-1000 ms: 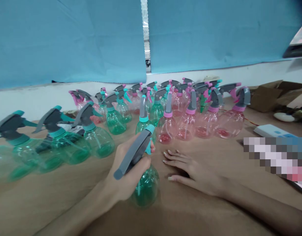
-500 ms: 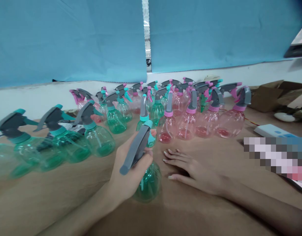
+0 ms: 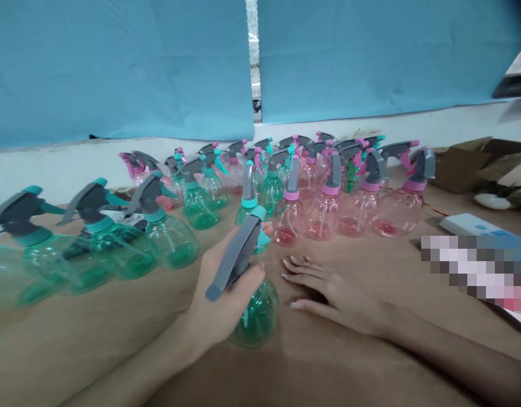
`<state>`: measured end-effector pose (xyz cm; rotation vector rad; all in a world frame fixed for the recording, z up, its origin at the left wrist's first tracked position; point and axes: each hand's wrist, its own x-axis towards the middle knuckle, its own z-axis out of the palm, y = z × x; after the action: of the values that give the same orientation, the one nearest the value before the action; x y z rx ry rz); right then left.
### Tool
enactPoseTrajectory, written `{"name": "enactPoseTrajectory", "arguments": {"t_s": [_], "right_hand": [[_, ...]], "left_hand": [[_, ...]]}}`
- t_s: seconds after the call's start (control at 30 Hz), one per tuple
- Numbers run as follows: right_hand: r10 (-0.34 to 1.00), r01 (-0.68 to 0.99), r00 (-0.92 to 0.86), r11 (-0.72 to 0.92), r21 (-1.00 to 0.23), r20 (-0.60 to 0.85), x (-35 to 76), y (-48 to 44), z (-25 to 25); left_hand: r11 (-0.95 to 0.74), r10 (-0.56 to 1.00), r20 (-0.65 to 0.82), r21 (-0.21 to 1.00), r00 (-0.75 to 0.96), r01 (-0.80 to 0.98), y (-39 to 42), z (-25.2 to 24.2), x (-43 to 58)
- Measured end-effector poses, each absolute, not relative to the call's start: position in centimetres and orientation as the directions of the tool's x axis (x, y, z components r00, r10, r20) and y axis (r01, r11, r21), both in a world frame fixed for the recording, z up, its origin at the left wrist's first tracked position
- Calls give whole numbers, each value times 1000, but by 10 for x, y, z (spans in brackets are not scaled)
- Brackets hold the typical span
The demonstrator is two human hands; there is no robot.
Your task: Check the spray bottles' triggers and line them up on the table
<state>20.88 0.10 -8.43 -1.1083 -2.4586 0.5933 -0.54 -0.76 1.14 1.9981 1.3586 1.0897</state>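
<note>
A row of green spray bottles [image 3: 171,243] with grey and teal triggers stands at the left. Pink spray bottles [image 3: 396,212] line up right of centre, and a mixed cluster [image 3: 260,164] of both colours stands farther back. Blue curtains [image 3: 116,68] hang behind. At the far right lie a cardboard box [image 3: 468,164] and a flat white device [image 3: 470,225].

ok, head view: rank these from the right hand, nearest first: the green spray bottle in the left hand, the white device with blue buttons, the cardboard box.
From the right hand, flat on the table:
1. green spray bottle: just to its left, gripped by the left hand.
2. white device: off to the right, farther back.
3. cardboard box: far right, at the back, beyond the device.
</note>
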Motion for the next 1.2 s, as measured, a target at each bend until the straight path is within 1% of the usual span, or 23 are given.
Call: {"name": "enactPoseTrajectory", "arguments": {"t_s": [0.13, 0.27, 0.43, 0.57, 0.77, 0.97, 1.1, 1.2], "right_hand": [[769, 613, -620, 600, -515, 158, 209, 2, -85], [769, 604, -613, 604, -521, 180, 209, 2, -87], [763, 602, -620, 611, -514, 182, 210, 2, -88], [768, 613, -618, 604, -509, 167, 209, 1, -86], [767, 594, -615, 603, -533, 182, 209, 1, -86], [771, 614, -614, 600, -513, 167, 209, 1, -85], [770, 626, -619, 603, -495, 155, 209, 1, -84], [771, 627, -618, 603, -494, 157, 209, 1, -84]], "left_hand": [[-343, 938, 276, 826, 211, 446, -8, 12, -6], [-312, 944, 234, 862, 231, 399, -6, 8, -9], [-361, 924, 284, 870, 255, 337, -3, 5, -10], [-360, 928, 286, 854, 239, 376, -4, 5, -9], [-368, 929, 310, 813, 201, 452, -5, 2, -10], [-393, 918, 324, 814, 228, 427, -5, 6, -7], [-380, 922, 307, 839, 238, 389, -5, 8, -7], [-377, 922, 303, 838, 240, 393, -5, 7, -8]]}}
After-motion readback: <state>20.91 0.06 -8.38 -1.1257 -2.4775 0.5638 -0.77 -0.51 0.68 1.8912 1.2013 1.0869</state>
